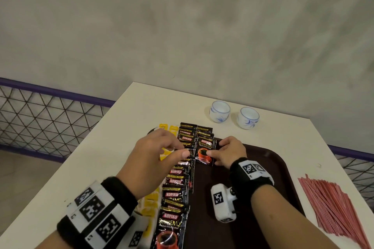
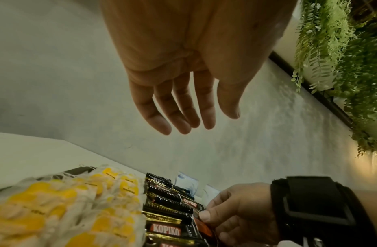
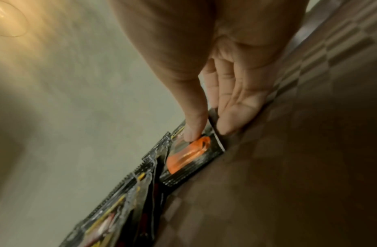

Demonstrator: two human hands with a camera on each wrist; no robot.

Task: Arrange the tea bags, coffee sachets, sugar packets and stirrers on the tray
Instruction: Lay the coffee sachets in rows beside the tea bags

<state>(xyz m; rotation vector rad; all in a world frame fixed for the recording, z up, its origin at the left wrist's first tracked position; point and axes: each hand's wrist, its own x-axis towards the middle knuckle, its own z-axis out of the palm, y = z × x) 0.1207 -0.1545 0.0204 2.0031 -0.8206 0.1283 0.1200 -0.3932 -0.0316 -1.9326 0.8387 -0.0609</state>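
Meanwhile, a Kopiko coffee sachet (image 1: 204,153) was pinched against the brown tray (image 1: 269,159) by the right hand (image 1: 229,152); the left hand (image 1: 153,154) was held above, fingers loosely extended, empty.

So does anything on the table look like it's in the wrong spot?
Yes. The red stirrers lie in a heap on the white table, right of the brown tray, not on it. Two cups stand beyond it.
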